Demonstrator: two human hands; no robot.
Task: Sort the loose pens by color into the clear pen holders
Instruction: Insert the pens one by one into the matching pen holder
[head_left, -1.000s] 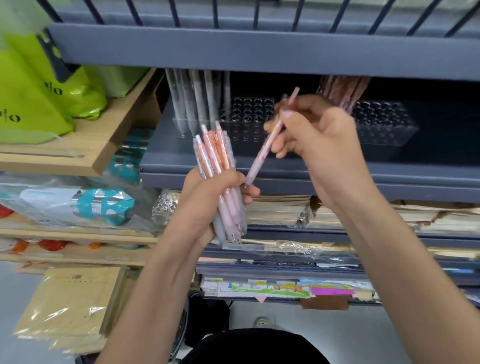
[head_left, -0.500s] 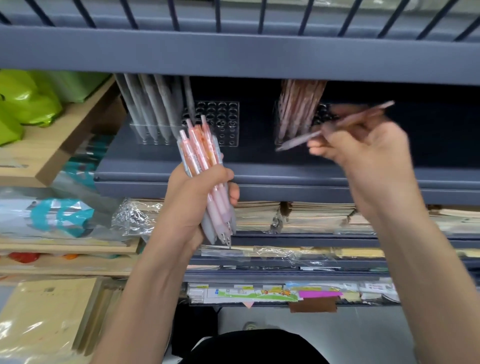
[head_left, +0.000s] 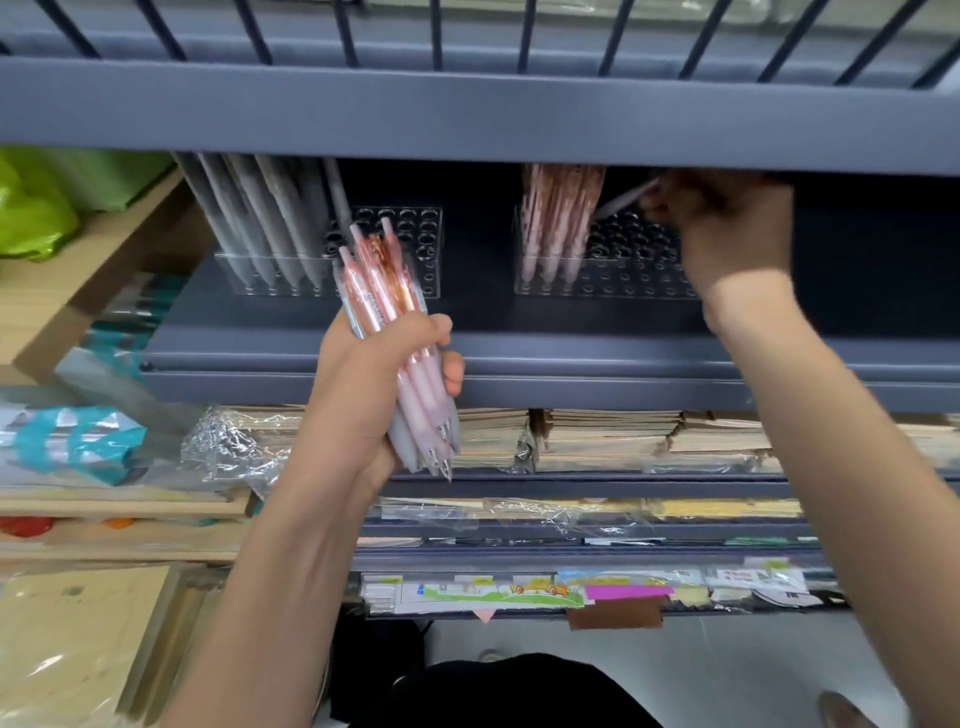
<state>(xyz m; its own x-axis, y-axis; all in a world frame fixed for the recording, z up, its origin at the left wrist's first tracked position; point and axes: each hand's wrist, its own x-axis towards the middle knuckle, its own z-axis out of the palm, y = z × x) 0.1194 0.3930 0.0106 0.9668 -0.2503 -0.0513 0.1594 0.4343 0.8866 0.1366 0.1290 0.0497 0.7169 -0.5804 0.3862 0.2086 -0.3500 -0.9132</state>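
- My left hand (head_left: 384, 400), in the middle of the frame, is wrapped tight round a bundle of pens (head_left: 382, 291). Their pink and orange-patterned tops point up; their frosted grips and tips point down past my palm.
- One barrel in the bundle carries small print, too small for me to read.
- My right hand (head_left: 727, 228), at the upper right, is in shadow under the edge of the upper shelf. Its fingers pinch a single pale pen (head_left: 626, 198), which slants down to the left above the right holder.
- The right clear holder (head_left: 639, 283) stands on the grey shelf (head_left: 571, 358). Pink pens (head_left: 558, 223) fill its left-hand holes.
- The left clear holder (head_left: 423, 234) stands on the same shelf, partly behind my bundle. Grey pens (head_left: 260, 223) stand in its left part, leaning left.
- At the lower centre runs a strip of paper labels (head_left: 498, 592) with a magenta tag (head_left: 628, 591) beside it. The writing there is blurred and I cannot read it.
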